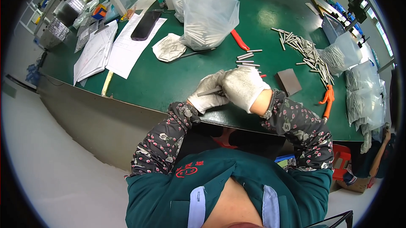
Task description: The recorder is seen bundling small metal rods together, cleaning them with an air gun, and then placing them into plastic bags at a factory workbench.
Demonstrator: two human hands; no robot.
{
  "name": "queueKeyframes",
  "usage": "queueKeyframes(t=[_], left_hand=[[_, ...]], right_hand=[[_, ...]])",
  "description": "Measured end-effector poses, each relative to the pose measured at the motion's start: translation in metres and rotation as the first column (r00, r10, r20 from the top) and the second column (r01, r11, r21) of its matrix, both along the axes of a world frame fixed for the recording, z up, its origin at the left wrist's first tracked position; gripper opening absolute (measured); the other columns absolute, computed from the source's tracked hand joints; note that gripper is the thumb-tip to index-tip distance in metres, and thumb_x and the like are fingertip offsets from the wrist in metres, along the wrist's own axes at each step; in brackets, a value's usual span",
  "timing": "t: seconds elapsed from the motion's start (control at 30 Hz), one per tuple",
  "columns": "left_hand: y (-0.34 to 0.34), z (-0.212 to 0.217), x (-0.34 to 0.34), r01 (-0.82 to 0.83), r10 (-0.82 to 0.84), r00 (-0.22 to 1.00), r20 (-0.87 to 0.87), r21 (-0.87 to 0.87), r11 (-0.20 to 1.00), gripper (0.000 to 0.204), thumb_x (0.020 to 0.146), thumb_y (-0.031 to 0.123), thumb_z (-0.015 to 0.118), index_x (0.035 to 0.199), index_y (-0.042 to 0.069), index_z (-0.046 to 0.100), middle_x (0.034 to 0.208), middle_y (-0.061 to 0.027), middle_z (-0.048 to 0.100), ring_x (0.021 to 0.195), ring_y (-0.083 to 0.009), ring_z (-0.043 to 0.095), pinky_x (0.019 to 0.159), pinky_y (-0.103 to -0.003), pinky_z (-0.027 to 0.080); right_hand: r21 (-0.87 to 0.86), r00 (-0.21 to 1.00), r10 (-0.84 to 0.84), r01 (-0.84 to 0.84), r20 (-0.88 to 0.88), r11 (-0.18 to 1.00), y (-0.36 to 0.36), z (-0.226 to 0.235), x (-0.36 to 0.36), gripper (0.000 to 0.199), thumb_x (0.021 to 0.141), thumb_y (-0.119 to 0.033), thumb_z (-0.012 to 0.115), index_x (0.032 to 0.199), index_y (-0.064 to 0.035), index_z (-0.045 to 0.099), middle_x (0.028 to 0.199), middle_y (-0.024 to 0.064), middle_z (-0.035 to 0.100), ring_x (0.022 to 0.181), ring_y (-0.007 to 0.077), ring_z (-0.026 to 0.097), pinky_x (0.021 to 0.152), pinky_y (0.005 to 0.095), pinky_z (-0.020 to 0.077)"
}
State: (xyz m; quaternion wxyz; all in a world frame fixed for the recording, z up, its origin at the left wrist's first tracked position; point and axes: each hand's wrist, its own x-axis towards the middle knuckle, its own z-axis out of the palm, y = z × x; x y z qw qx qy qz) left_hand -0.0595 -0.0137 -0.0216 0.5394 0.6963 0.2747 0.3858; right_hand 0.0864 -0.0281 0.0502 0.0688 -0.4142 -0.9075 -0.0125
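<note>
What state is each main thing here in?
White-gloved left hand: bent, partly hidden
White-gloved right hand: overlapping the left
Narrow grey metal piece: at the hands, partly hidden
Black rectangular phone: screen dark, lying on white paper
White cloth: crumpled
Large translucent plastic bag: holding silver metal rods
Loose silver metal rods: heaped
Brown rectangular block: lying flat
Orange air gun: lying down

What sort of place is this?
Probably a factory or workshop bench for small metal parts: slim silvery metal rods lie heaped on a broad green-topped worktable, a translucent plastic bag holds more, and an orange gun-shaped tool lies nearby.
</note>
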Motion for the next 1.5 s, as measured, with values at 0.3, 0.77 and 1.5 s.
queueKeyframes(t=[0.3,0.77,1.5], left_hand=[[0.000,0.003,0.000,-0.007,0.007,1.000,0.002,0.095,0.995,0.045,0.063,0.011,0.073,0.104,0.007,0.055,0.092,-0.0091,0.060,0.084,-0.0237,0.060,0.074,-0.032,0.048],[0.007,-0.033,0.004,-0.088,0.083,0.996,0.046,0.122,0.989,0.053,0.059,0.016,0.073,0.110,0.008,0.057,0.089,-0.0098,0.060,0.081,-0.0285,0.059,0.074,-0.033,0.049],[-0.002,0.009,-0.007,0.035,-0.077,0.987,-0.142,-0.276,0.961,0.056,0.063,-0.006,0.073,0.112,0.006,0.049,0.094,0.0020,0.052,0.088,-0.0083,0.050,0.080,-0.024,0.044]], right_hand=[[-0.002,0.999,0.038,-0.038,0.005,0.999,0.003,-0.003,0.001,0.012,0.068,-0.013,0.058,0.078,-0.0085,0.064,0.071,0.0123,0.063,0.066,0.0302,0.062,0.059,0.0390,0.0469],[-0.162,0.977,-0.164,0.141,-0.137,0.977,0.007,0.023,0.013,0.016,0.071,-0.020,0.062,0.082,-0.0079,0.065,0.073,0.0127,0.063,0.071,0.0310,0.061,0.062,0.0392,0.0488],[0.030,0.959,0.151,-0.148,-0.241,0.989,0.052,-0.005,0.065,0.028,0.077,-0.037,0.063,0.069,-0.0102,0.063,0.062,0.0081,0.057,0.064,0.0275,0.058,0.058,0.0388,0.0461]])
